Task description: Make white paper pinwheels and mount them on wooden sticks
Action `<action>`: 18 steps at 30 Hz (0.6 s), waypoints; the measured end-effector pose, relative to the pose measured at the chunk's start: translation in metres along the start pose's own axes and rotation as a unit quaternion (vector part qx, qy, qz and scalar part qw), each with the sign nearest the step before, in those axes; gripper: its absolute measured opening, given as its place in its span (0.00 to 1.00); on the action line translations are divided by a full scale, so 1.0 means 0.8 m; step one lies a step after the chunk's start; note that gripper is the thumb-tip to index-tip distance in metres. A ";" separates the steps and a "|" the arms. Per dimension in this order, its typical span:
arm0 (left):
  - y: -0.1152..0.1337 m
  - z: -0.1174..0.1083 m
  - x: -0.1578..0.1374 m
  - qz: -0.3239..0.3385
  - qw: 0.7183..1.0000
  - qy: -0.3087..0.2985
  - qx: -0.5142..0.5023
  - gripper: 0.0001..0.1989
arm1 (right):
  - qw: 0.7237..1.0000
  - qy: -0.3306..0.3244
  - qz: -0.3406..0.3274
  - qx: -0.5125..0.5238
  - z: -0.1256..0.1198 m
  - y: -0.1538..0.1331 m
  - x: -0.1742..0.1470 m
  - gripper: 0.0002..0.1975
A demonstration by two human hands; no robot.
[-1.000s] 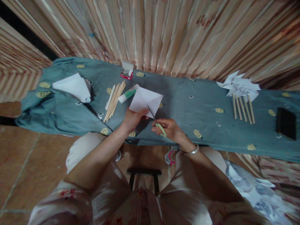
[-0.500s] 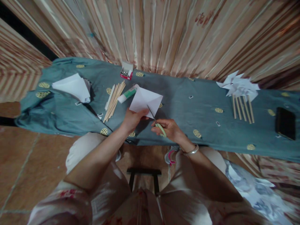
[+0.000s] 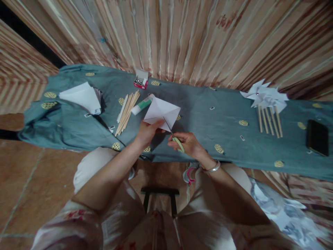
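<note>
A creased white square of paper (image 3: 164, 110) is held up over the table by my left hand (image 3: 148, 132), its thumb on top near the lower edge. My right hand (image 3: 189, 144) grips a pair of scissors (image 3: 177, 143) with light green handles. Their blades lie across the lower right part of the paper, the tip close to its middle and to my left thumb. Just left of the paper lies a green and white glue tube (image 3: 142, 104), its end touching or partly behind the paper's edge.
On the blue-green tablecloth (image 3: 197, 125) lie thin wooden sticks (image 3: 128, 113), a small red box of metal pins (image 3: 141, 82) and stacked white paper (image 3: 82, 98). To the right are white paper pinwheels (image 3: 266, 94) on sticks and a dark phone (image 3: 317, 137). A striped curtain (image 3: 177, 38) hangs behind.
Hardly anything differs. Both hands, the paper and the scissors keep almost the same place; the view has shifted very slightly.
</note>
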State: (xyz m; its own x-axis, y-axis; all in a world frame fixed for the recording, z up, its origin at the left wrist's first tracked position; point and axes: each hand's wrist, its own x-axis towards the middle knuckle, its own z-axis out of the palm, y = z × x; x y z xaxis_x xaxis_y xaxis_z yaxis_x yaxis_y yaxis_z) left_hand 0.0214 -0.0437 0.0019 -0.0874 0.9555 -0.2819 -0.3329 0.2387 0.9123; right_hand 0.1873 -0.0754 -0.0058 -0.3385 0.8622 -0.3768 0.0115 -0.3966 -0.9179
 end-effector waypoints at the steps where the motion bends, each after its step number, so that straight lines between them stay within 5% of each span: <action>1: -0.001 -0.001 0.001 0.002 1.000 0.004 -0.005 0.17 | 1.000 -0.001 0.001 0.000 0.000 0.000 0.000 0.25; 18: 0.013 -0.012 0.016 0.050 0.995 0.072 -0.055 0.21 | 0.997 -0.059 0.028 -0.032 -0.011 -0.002 -0.010 0.26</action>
State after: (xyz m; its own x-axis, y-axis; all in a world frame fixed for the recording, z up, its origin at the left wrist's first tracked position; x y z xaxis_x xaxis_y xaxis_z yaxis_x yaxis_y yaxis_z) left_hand 0.0078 -0.0305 0.0049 -0.2559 0.9370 -0.2378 -0.4151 0.1157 0.9024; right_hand 0.1983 -0.0786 -0.0024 -0.4439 0.7944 -0.4146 0.0917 -0.4200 -0.9029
